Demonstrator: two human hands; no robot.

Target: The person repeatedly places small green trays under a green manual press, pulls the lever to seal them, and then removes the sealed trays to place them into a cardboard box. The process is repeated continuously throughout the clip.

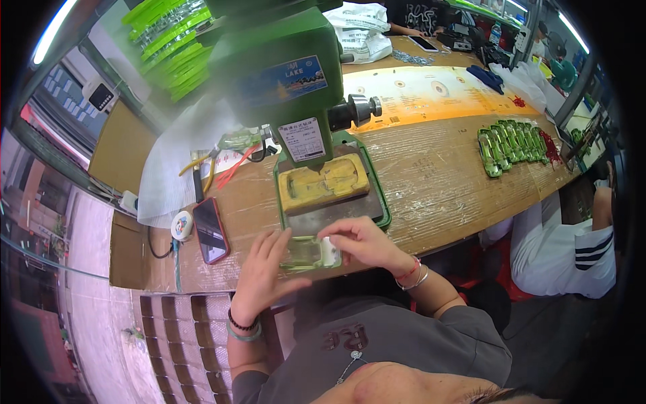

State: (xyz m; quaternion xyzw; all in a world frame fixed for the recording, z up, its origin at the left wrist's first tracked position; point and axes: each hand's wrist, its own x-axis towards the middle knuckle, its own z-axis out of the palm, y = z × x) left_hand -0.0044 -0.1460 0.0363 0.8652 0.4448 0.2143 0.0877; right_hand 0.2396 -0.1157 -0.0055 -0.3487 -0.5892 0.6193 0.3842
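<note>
Where the bench bends toward the left rim, a compartmented cardboard tray (176, 347) sits below table height. Next along, a round white disc (181, 226) lies beside a red-cased smartphone (212, 231), with yellow-handled pliers (210, 174) just beyond them.

Left hand (262, 273): fingers spread about the near end of a clear green plastic shell (303, 254), thumb stretched out below it. Whether those fingertips press on the shell or only steady it, I cannot tell. The shell is at the table's front edge, short of the green bench drill press (272, 91), whose head stands over a worn yellow block (324, 183).

Right hand (363, 242): thumb and fingers pinched on a small white piece (330, 252) at the shell's right end — cloth or paper, perhaps; too small to say.

Handling, as I judge it: brace the left end firmly, keep the right pinch light and square to the edge, and let both wrists turn together — thin clear plastic probably scuffs or twists easily. Better kept low, clear of the machine.

Far right, a row of similar green shells (513, 147) lies side by side on the tabletop (431, 178).
</note>
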